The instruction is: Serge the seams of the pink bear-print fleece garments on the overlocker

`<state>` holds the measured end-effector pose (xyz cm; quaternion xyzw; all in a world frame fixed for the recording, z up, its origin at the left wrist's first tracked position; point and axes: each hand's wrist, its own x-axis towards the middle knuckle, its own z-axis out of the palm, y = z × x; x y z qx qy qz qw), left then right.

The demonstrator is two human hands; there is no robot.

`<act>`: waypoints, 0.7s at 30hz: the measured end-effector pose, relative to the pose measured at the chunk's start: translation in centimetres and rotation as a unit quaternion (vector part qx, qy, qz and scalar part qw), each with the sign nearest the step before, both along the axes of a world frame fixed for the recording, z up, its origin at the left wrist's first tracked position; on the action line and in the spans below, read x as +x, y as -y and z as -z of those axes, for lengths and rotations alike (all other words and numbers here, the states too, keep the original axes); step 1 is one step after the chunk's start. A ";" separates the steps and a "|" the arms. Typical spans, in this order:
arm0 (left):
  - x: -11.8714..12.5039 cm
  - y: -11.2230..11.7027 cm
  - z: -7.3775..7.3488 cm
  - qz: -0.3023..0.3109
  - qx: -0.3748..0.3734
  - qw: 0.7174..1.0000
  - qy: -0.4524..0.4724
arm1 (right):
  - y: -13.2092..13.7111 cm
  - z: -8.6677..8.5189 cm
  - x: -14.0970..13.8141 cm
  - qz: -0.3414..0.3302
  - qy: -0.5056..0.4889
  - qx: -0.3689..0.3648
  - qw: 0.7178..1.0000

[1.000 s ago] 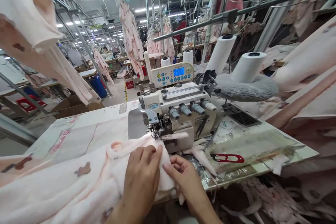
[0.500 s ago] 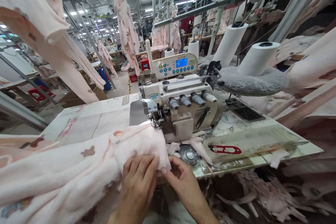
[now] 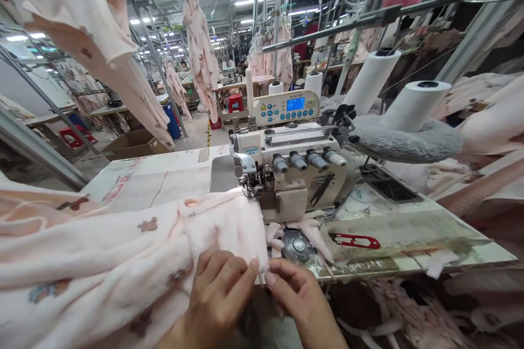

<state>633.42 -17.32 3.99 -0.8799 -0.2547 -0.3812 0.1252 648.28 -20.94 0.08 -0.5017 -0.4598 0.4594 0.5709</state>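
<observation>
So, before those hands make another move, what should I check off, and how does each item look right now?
1. Left hand on the pink cloth: ok, fingers curled at its near edge.
2. Right hand gripping the cloth: cannot tell; its fingertips are at the near corner, but the grip is unclear.
3. Both hands apart from the stitching head: ok, they sit on the near side.
4. Cloth seated in the sewing machine: cannot tell; its far edge reaches the stitching head, but the contact is hidden.
5. Red-handled snips apart from the cloth: ok.
6. Scraps cleared away: not ok, several lie beside the cloth.
</observation>
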 end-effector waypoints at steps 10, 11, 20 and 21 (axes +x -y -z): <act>0.7 -4.6 -4.1 -0.107 -0.207 0.973 0.005 | -1.5 -1.0 2.2 0.135 0.446 0.385 0.797; 0.7 -6.0 -4.4 -0.157 -0.230 0.960 -0.005 | -1.6 -0.9 2.2 0.132 0.447 0.381 0.799; 1.0 -12.5 -3.9 -0.217 -0.334 0.916 -0.049 | -3.3 -1.5 2.7 0.138 0.460 0.384 0.789; 1.0 -12.8 -3.9 -0.217 -0.333 0.916 -0.049 | -3.6 -1.7 2.6 0.141 0.461 0.384 0.787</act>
